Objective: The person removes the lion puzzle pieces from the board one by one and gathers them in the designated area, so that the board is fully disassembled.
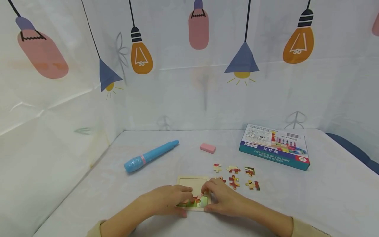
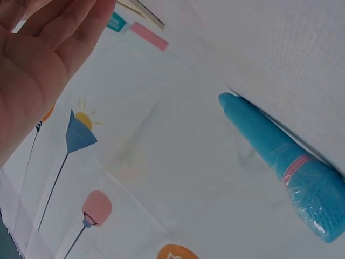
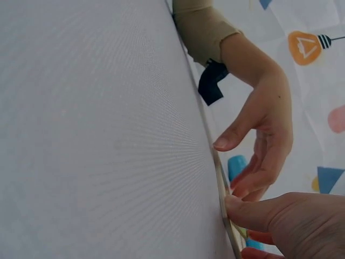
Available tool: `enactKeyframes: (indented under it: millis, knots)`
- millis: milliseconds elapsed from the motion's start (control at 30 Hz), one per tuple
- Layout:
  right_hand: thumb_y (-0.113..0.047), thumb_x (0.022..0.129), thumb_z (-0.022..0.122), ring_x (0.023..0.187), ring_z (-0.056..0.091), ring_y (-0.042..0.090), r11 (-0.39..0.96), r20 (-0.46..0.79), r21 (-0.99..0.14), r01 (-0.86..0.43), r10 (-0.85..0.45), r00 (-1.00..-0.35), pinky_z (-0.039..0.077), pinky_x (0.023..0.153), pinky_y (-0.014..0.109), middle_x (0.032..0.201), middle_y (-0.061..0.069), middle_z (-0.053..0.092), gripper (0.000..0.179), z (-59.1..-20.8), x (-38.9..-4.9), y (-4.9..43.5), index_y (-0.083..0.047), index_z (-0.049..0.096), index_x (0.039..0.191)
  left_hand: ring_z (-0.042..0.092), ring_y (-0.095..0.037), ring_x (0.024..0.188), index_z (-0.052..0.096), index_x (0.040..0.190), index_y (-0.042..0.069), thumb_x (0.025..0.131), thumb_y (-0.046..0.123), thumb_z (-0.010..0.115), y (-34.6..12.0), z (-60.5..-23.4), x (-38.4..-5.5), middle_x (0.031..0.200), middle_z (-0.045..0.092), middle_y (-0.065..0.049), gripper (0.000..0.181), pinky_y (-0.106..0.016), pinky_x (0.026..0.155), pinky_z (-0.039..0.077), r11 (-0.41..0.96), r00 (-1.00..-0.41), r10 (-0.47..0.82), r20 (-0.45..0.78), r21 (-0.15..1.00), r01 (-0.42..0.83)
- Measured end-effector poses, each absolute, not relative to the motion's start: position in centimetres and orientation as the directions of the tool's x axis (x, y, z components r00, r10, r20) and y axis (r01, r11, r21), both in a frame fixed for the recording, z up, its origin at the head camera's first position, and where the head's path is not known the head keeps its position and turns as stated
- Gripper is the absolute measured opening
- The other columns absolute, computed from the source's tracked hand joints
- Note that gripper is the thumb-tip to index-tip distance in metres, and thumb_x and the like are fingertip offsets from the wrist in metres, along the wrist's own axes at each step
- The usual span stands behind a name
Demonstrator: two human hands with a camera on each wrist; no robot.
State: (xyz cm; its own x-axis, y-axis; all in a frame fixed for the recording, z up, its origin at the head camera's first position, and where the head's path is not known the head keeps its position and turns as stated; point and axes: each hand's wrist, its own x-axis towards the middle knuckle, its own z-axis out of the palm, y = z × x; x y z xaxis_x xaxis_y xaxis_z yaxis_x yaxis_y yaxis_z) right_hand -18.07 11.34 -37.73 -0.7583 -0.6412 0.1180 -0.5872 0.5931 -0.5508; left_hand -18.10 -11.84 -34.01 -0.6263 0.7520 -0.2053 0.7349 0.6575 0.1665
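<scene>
A shallow wooden puzzle tray (image 1: 192, 177) lies on the table with green and red jigsaw pieces (image 1: 191, 202) along its near side. My left hand (image 1: 165, 199) reaches over its left part, fingertips on the pieces and thumb by the near edge. In the left wrist view only the palm and fingers of that left hand (image 2: 40, 70) show at the upper left. My right hand (image 1: 223, 199) grips the tray's near right corner, thumb at the near edge and fingers bent over the right side. The right wrist view shows its thumb (image 3: 250, 213) against the tray's edge.
Several loose jigsaw pieces (image 1: 234, 169) lie right of the tray, some partly behind my right hand. Farther back are a pink eraser-like block (image 1: 208, 148), a blue plastic-wrapped tapered stick (image 1: 151, 156) and a beaded-column toy box (image 1: 273, 146). A printed curtain (image 1: 183, 98) hangs behind the table.
</scene>
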Motion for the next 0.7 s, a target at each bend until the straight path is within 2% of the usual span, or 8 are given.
enactKeyframes:
  millis: [233, 433, 700]
  knots:
    - [-0.034, 0.073, 0.077, 0.090, 0.039, 0.009, 0.610, 0.159, -0.519, -0.598, -0.619, -0.769, 0.039, 0.079, 0.029, 0.095, -0.014, 0.050, 0.037, -37.69, -18.09, 11.10, -0.021, 0.055, 0.101, 0.055, -0.015, 0.108, 0.060, 0.106, 0.028, 0.080, 0.037, 0.068, -12.01, -34.17, -18.39, 0.128, 0.053, 0.002, 0.029, -0.032, 0.085, 0.047, 0.618, -0.597, 0.785, -0.164, 0.164, 0.769]
    - [-0.033, 0.073, 0.077, 0.086, 0.041, 0.008, 0.603, 0.159, -0.538, -0.590, -0.614, -0.773, 0.038, 0.075, 0.027, 0.085, -0.017, 0.050, 0.032, -37.49, -17.96, 11.04, -0.024, 0.059, 0.097, 0.056, -0.011, 0.104, 0.060, 0.105, 0.027, 0.079, 0.034, 0.069, -11.95, -34.12, -18.46, 0.125, 0.054, 0.004, 0.028, -0.031, 0.083, 0.048, 0.605, -0.585, 0.796, -0.157, 0.166, 0.779]
    - [-0.030, 0.075, 0.076, 0.082, 0.043, 0.007, 0.592, 0.136, -0.573, -0.567, -0.613, -0.778, 0.038, 0.072, 0.024, 0.085, -0.017, 0.051, 0.043, -37.28, -17.71, 11.15, -0.017, 0.060, 0.114, 0.055, -0.004, 0.092, 0.061, 0.104, 0.027, 0.079, 0.031, 0.070, -11.92, -34.18, -18.54, 0.121, 0.056, 0.008, 0.027, -0.027, 0.080, 0.048, 0.601, -0.581, 0.799, -0.152, 0.191, 0.776]
